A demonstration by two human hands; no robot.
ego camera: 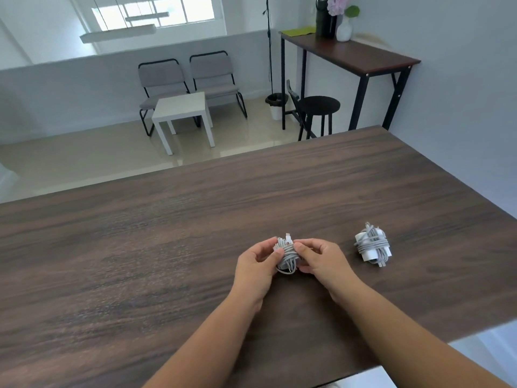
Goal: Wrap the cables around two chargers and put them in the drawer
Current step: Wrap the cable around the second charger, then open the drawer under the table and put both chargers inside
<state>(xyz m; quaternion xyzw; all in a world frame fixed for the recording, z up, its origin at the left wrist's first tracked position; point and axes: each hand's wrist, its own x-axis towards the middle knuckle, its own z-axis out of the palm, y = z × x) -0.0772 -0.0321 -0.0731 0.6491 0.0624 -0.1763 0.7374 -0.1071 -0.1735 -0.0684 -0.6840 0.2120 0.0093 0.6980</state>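
Tabletop: dark wood, carrying both chargers; no drawer in view.
Wrapped charger: set aside at right, apparently finished.
Second charger: held centrally, cable end probably being tucked.
Left hand: grip pinching the bundle.
Right hand: grip pinching its other side.

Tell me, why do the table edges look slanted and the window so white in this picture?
Head view: the wide-angle lens bends and splays the wooden table edges; the window is overexposed, washed out by daylight; light is soft, so the hands and the wrapped charger on the table cast only faint shadows; the far chairs look slightly soft.
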